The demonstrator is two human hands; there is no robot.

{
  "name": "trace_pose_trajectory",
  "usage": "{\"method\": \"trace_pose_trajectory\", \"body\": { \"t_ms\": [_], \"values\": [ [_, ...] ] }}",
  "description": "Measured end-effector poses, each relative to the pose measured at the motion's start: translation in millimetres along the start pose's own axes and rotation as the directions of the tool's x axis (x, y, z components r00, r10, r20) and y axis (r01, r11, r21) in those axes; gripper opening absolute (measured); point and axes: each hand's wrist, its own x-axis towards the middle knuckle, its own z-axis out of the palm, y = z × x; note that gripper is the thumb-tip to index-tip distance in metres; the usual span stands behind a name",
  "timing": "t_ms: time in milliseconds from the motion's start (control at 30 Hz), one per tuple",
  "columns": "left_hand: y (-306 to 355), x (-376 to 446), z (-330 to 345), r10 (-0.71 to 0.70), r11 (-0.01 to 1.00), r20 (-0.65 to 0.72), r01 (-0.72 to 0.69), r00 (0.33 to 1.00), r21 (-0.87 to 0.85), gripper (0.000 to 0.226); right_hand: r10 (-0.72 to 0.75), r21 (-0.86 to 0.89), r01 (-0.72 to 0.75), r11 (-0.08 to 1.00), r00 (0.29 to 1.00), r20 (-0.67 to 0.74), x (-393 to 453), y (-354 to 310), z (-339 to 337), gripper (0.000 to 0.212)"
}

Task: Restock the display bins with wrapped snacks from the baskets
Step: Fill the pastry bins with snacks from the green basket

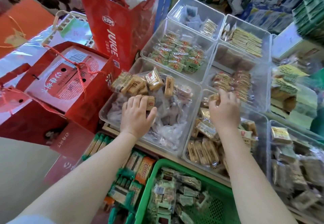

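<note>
Green basket (158,168) at near edge, under clear bins. L hand (135,116) in left bin (105,116), fingers curled on tan snack (150,101). R hand (224,108) over right bin (188,151), pinching a biscuit pack (213,98).

Both forearms are bare from the wrists back toward the elbows, with no watch, bracelet or band on either wrist. The left hand (135,114) and the right hand (225,108) wear no gloves, and no rings show on the fingers in view. The nails that can be seen are short and unpainted. At the lower left corner, by the left upper arm, a pale light-blue edge of a short sleeve (33,220) shows, blurred.
</note>
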Motion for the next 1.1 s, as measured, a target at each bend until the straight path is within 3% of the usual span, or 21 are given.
{"method": "trace_pose_trajectory", "body": {
  "t_ms": [67, 133, 200, 267, 333, 400, 500, 600, 667, 700, 733, 767, 800, 833, 867, 967, 1100],
  "values": [
    [0, -4, -1, -0.010, 1.000, 0.003, 0.010, 1.000, 0.022, 0.068, 0.047, -0.234, 0.028, 0.972, 0.950, 0.308, -4, 11, -4, 0.047],
    [1, -9, -1, -0.061, 0.997, 0.022, 0.060, 0.998, 0.048, 0.074, 0.057, -0.358, 0.117, 0.926, 0.897, 0.438, -4, 7, -4, 0.050],
    [1, -11, -1, -0.142, 0.989, 0.032, 0.141, 0.989, 0.048, 0.078, -0.018, -0.323, 0.143, 0.936, 0.933, 0.359, -3, -11, -2, 0.053],
    [2, -11, -1, -0.187, 0.982, 0.041, 0.186, 0.981, 0.045, 0.076, -0.141, -0.149, 0.179, 0.972, 0.961, 0.236, -2, -39, 8, 0.049],
    [2, -8, 1, -0.183, 0.982, 0.057, 0.179, 0.981, 0.066, 0.069, -0.236, 0.120, 0.212, 0.970, 0.941, 0.241, -2, -70, 25, 0.048],
    [2, -6, 2, -0.196, 0.979, 0.068, 0.191, 0.978, 0.068, 0.066, -0.299, 0.219, 0.238, 0.946, 0.901, 0.314, 0, -95, 48, 0.055],
    [2, -5, 3, -0.212, 0.976, 0.064, 0.208, 0.975, 0.066, 0.066, -0.256, 0.189, 0.195, 0.962, 0.885, 0.389, 8, -107, 78, 0.047],
    [0, -3, 4, -0.212, 0.976, 0.067, 0.208, 0.975, 0.066, 0.067, -0.198, 0.304, 0.114, 0.946, 0.945, 0.261, 14, -101, 90, 0.018],
    [0, -2, 4, -0.215, 0.975, 0.062, 0.211, 0.975, 0.066, 0.066, -0.153, 0.453, 0.048, 0.890, 0.968, 0.198, 14, -93, 87, 0.016],
    [1, -2, 4, -0.216, 0.975, 0.057, 0.212, 0.975, 0.065, 0.065, -0.116, 0.586, -0.029, 0.810, 0.971, 0.208, 11, -89, 81, 0.024],
    [1, -2, 4, -0.216, 0.975, 0.053, 0.213, 0.975, 0.064, 0.065, -0.069, 0.745, -0.153, 0.649, 0.964, 0.258, 5, -87, 71, 0.036],
    [1, -2, 4, -0.217, 0.975, 0.052, 0.213, 0.975, 0.063, 0.065, -0.050, 0.871, -0.298, 0.390, 0.938, 0.343, -1, -84, 61, 0.050],
    [4, -2, 4, -0.209, 0.977, 0.055, 0.206, 0.976, 0.059, 0.065, -0.068, 0.900, -0.417, 0.128, 0.902, 0.427, -8, -75, 53, 0.060],
    [4, -2, 4, -0.206, 0.978, 0.057, 0.203, 0.977, 0.057, 0.065, -0.111, 0.870, -0.489, -0.069, 0.870, 0.480, -16, -70, 46, 0.063],
    [1, -2, 4, -0.212, 0.976, 0.057, 0.209, 0.975, 0.056, 0.065, -0.155, 0.832, -0.532, -0.158, 0.846, 0.511, -23, -68, 43, 0.054],
    [-2, -2, 3, -0.218, 0.975, 0.061, 0.215, 0.974, 0.051, 0.065, -0.198, 0.787, -0.586, -0.192, 0.809, 0.554, -39, -62, 44, 0.034],
    [-2, -3, 3, -0.209, 0.977, 0.050, 0.206, 0.977, 0.059, 0.063, -0.159, 0.766, -0.609, -0.206, 0.793, 0.588, -55, -47, 35, 0.037]
  ]
}}
